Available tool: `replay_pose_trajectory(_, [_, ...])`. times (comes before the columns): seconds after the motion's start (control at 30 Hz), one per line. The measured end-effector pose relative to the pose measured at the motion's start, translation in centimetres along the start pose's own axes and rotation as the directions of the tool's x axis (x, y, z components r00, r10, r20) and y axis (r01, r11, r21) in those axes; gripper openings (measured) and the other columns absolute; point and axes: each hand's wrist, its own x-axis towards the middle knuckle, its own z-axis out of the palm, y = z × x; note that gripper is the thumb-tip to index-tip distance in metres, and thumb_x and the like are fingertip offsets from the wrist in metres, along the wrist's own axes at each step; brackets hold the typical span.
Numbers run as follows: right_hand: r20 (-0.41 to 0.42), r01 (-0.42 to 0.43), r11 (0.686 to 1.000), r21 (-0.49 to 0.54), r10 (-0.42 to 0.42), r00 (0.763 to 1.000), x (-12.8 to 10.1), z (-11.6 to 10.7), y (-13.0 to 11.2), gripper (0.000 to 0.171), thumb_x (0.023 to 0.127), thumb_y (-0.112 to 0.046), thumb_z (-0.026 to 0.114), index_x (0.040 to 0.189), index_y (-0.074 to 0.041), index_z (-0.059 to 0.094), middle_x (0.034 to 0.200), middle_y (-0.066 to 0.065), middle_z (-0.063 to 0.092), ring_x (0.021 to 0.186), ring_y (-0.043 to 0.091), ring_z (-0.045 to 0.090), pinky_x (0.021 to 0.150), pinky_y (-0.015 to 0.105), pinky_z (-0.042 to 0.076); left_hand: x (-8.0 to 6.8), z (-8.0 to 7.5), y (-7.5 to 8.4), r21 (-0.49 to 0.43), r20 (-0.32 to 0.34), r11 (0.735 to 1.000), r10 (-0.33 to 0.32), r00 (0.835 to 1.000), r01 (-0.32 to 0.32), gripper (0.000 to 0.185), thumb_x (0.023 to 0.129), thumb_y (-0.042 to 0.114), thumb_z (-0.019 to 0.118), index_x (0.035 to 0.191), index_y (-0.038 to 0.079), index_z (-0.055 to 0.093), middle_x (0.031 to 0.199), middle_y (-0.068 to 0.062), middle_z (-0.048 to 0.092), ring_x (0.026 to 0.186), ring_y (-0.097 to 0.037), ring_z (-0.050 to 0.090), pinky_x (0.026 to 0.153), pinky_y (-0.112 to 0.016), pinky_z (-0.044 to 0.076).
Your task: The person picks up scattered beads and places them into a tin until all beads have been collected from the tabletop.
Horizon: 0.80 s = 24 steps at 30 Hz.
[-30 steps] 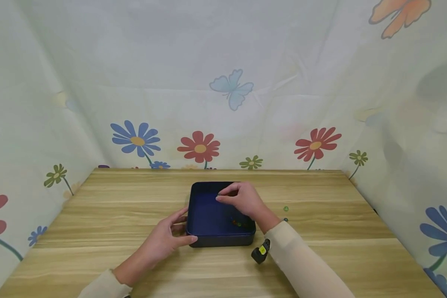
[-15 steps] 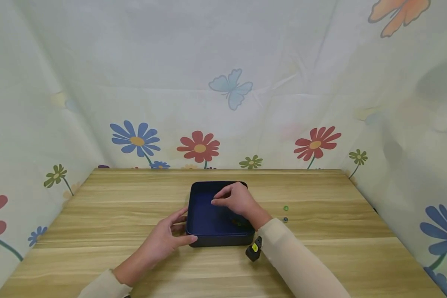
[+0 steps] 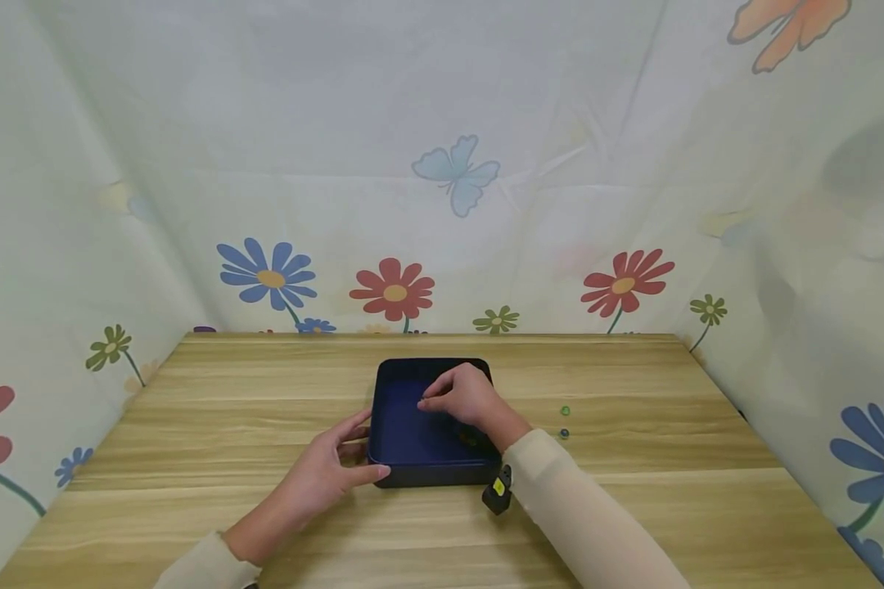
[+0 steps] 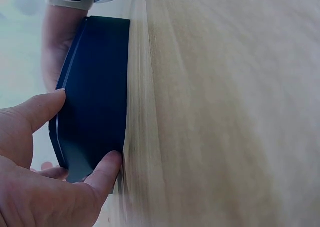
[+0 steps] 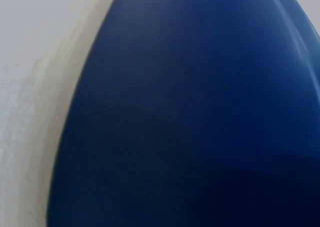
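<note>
A dark blue open box point(image 3: 405, 433) lies on the wooden table. My left hand point(image 3: 324, 474) grips its near left corner, thumb on the front wall and fingers along the left side. In the left wrist view, fingertips point(image 4: 107, 169) press the wall of the box point(image 4: 95, 87) close to the tabletop. My right hand point(image 3: 471, 397) is over the box, thumb and index finger pinching a tiny dark thing, apparently a marble point(image 3: 423, 399), mostly hidden by the fingertips. A few small coloured marbles point(image 3: 467, 439) lie inside under the right wrist, partly hidden.
Right of the box, a green marble point(image 3: 566, 411) and a blue marble point(image 3: 564, 433) lie on the table point(image 3: 633, 507). A flower-printed cloth point(image 3: 324, 204) hangs behind the table and at both sides. The box's blue wall point(image 5: 190, 112) fills most of the right wrist view.
My right hand has moved slightly left and lower inside the box, still pinching. My left hand and the box stay in place.
</note>
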Motion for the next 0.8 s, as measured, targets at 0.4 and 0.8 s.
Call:
replay_pose_trajectory(0.4, [0.020,-0.022,0.999,-0.036,0.023,1.000,0.25,0.16,-0.01,0.012,0.083,-0.029,0.087,0.090,-0.019,0.085,0.096,-0.003,0.079,0.085,0.010,0.066,0.077,0.029,0.057,-0.07,0.03,0.13,0.006,0.002,1.000,-0.002,1.000,0.002,0.092,0.082,0.024,0.088,0.159,0.017,0.039,0.148,-0.019,0.055,0.133,-0.038,0.057,0.106,-0.050,0.053])
replay_pose_trajectory(0.8, [0.042,-0.039,0.996,-0.080,0.043,0.998,0.46,0.51,-0.02,0.011,0.082,-0.028,0.088,0.088,-0.020,0.084,0.095,-0.004,0.078,0.084,0.011,0.065,0.074,0.028,0.055,-0.01,0.07,0.08,-0.001,-0.001,1.000,-0.002,1.000,0.002,0.092,0.082,0.023,0.089,0.159,0.017,0.039,0.147,-0.019,0.056,0.133,-0.039,0.057,0.106,-0.050,0.053])
